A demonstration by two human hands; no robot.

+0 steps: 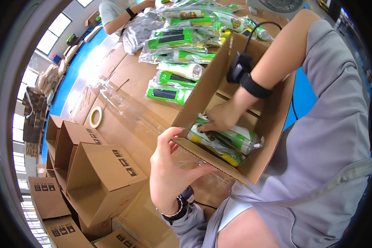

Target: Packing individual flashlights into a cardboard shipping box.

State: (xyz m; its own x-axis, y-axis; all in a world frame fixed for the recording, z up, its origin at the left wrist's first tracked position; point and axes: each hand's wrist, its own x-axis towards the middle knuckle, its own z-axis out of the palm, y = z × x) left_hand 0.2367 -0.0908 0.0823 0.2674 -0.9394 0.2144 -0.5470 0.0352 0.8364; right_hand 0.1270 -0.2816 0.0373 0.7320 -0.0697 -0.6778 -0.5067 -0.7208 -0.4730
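Observation:
An open cardboard box (208, 84) stands tilted in front of me. My left hand (167, 169) grips its near left corner, fingers over the rim and thumb along the near edge. Down inside, two or so clear-wrapped green, white and yellow packages (243, 140) lie side by side near that edge. My right hand (225, 118) reaches in from the right, its fingers curled onto the left end of these packages. Its fingertips are partly hidden by the wrapping. A black device (239, 68) with a cable sits at my right wrist.
Many similar wrapped packages (171, 39) are heaped beyond the box. Another person's arm (122, 22) reaches in at the far left, beside grey plastic bags (138, 35). A tape roll (96, 117) lies on the table. Open cardboard boxes (107, 165) crowd the left; a fan (277, 4) stands far right.

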